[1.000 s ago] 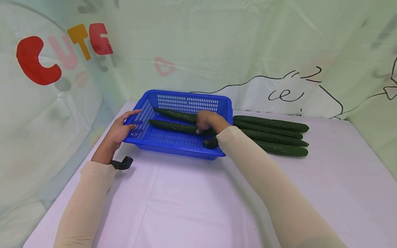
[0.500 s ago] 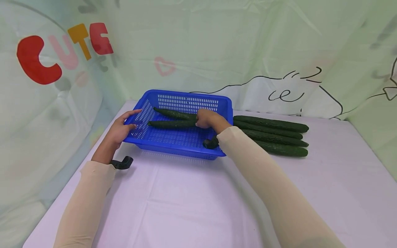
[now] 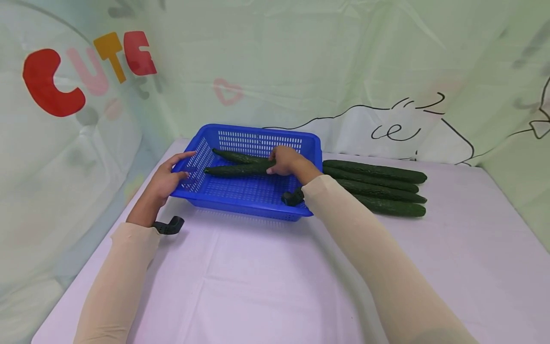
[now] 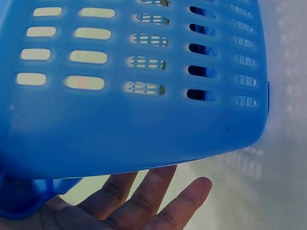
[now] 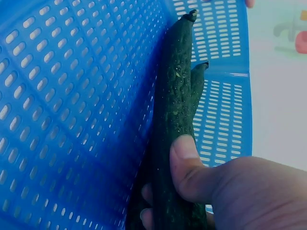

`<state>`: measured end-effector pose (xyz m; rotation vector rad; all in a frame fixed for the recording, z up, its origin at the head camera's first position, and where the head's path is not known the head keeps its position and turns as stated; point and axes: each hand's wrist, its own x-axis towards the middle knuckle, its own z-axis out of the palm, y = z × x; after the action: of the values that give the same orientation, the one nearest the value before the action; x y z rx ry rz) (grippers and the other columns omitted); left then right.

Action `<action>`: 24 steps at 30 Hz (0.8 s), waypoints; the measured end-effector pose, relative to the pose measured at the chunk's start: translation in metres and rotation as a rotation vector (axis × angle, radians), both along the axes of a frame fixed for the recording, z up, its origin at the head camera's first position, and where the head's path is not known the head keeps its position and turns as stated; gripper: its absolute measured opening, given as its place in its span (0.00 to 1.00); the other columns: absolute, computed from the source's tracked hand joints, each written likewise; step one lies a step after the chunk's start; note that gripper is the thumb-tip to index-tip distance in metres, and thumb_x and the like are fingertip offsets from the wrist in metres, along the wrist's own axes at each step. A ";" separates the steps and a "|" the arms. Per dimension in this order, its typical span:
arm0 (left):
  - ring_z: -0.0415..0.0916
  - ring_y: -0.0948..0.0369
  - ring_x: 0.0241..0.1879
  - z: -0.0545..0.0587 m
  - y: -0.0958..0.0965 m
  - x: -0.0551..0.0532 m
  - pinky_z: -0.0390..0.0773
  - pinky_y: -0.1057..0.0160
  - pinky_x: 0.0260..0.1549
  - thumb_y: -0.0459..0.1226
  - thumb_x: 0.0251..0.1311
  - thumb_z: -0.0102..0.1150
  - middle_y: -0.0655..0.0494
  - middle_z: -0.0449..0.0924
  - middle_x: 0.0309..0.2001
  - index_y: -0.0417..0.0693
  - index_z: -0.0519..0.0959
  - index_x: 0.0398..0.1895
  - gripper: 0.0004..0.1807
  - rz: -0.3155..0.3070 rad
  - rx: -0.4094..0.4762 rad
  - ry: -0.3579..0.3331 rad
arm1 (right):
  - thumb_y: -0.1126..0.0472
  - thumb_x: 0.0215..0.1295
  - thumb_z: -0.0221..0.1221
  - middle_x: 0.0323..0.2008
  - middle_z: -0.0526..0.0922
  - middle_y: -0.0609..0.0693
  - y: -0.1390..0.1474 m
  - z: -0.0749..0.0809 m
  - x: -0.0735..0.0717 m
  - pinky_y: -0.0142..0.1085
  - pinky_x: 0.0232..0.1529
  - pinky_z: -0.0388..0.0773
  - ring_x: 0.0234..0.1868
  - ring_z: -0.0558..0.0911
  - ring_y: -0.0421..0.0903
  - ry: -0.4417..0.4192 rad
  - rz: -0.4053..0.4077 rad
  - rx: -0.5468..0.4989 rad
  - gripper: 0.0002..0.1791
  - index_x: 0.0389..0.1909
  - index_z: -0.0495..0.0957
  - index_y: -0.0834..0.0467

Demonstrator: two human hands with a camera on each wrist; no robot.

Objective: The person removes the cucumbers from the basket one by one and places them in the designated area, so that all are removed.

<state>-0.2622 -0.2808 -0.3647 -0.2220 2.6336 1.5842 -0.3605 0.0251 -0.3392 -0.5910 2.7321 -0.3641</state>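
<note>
My right hand point(image 3: 287, 160) grips a long dark green cucumber point(image 3: 234, 170) inside the blue plastic basket point(image 3: 240, 206). Its thumb lies along the near side of the cucumber in the right wrist view, fingertips showing on the other side. Behind the held one lies a second cucumber point(image 3: 232, 156), partly covered; its stem end shows in the right wrist view. At the basket's left end my left hand point(image 3: 165, 180) holds the rim, index finger and thumb over the edge. In the left wrist view its other fingers point(image 4: 144, 201) hang outside the slotted wall.
Several more cucumbers point(image 3: 382, 192) lie side by side to the basket's right, their left ends hidden by the right forearm and basket. A white cloth covers the table point(image 3: 266, 277). A printed curtain point(image 3: 275, 57) rises close behind the basket.
The right hand has taken the nearer cucumber from the basket's middle and shifted it back, toward the second one, which it now overlaps. The left hand and basket stay put.
</note>
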 end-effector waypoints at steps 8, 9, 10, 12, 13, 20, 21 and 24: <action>0.46 0.36 0.76 -0.001 0.000 0.000 0.58 0.33 0.67 0.29 0.68 0.42 0.46 0.40 0.80 0.64 0.59 0.76 0.34 0.003 0.007 -0.008 | 0.46 0.60 0.67 0.67 0.72 0.56 0.001 -0.001 -0.001 0.48 0.68 0.69 0.69 0.70 0.56 -0.017 -0.014 -0.044 0.30 0.61 0.77 0.55; 0.46 0.36 0.76 -0.001 0.000 0.000 0.58 0.33 0.67 0.29 0.68 0.42 0.46 0.40 0.80 0.64 0.59 0.75 0.34 0.005 0.007 -0.009 | 0.44 0.59 0.67 0.67 0.73 0.56 0.001 -0.001 0.000 0.49 0.67 0.70 0.68 0.71 0.55 -0.013 -0.018 -0.046 0.31 0.60 0.78 0.55; 0.45 0.36 0.76 -0.001 0.000 0.000 0.58 0.33 0.67 0.28 0.68 0.42 0.46 0.40 0.80 0.64 0.59 0.75 0.34 0.006 0.006 -0.009 | 0.43 0.59 0.67 0.66 0.74 0.56 0.001 -0.001 0.000 0.49 0.67 0.70 0.68 0.72 0.55 -0.007 -0.023 -0.045 0.31 0.60 0.78 0.55; 0.45 0.36 0.76 -0.001 0.000 0.000 0.58 0.33 0.67 0.28 0.68 0.42 0.45 0.40 0.80 0.64 0.59 0.75 0.34 0.009 0.004 -0.010 | 0.41 0.58 0.67 0.65 0.75 0.55 0.001 0.000 0.000 0.49 0.66 0.71 0.67 0.73 0.55 0.006 -0.031 -0.040 0.31 0.59 0.79 0.54; 0.45 0.36 0.76 -0.001 0.000 0.000 0.58 0.33 0.67 0.28 0.68 0.42 0.45 0.40 0.80 0.64 0.60 0.75 0.34 0.010 0.001 -0.010 | 0.41 0.58 0.67 0.65 0.76 0.55 0.001 0.000 0.000 0.49 0.66 0.72 0.66 0.74 0.55 0.013 -0.031 -0.036 0.31 0.59 0.79 0.53; 0.46 0.35 0.76 -0.001 0.000 -0.001 0.58 0.33 0.67 0.28 0.68 0.42 0.45 0.40 0.80 0.63 0.60 0.75 0.34 0.006 -0.004 0.000 | 0.44 0.59 0.67 0.66 0.75 0.52 0.000 0.000 -0.002 0.48 0.62 0.75 0.61 0.77 0.52 0.067 0.015 -0.053 0.25 0.57 0.80 0.47; 0.46 0.35 0.76 -0.001 0.000 -0.001 0.58 0.33 0.67 0.28 0.68 0.42 0.44 0.40 0.80 0.63 0.60 0.75 0.34 0.004 -0.003 0.002 | 0.44 0.59 0.67 0.65 0.75 0.52 0.000 0.000 -0.003 0.48 0.60 0.75 0.59 0.78 0.52 0.078 0.026 -0.054 0.25 0.56 0.80 0.46; 0.46 0.35 0.76 -0.001 0.000 0.000 0.58 0.33 0.67 0.28 0.69 0.42 0.44 0.40 0.80 0.63 0.59 0.75 0.34 0.001 -0.005 0.002 | 0.45 0.59 0.67 0.63 0.77 0.52 0.000 0.000 -0.003 0.47 0.57 0.77 0.53 0.80 0.51 0.111 0.049 -0.050 0.23 0.54 0.81 0.46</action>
<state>-0.2627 -0.2812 -0.3655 -0.2222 2.6391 1.5794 -0.3638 0.0253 -0.3388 -0.7098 2.8149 -0.4006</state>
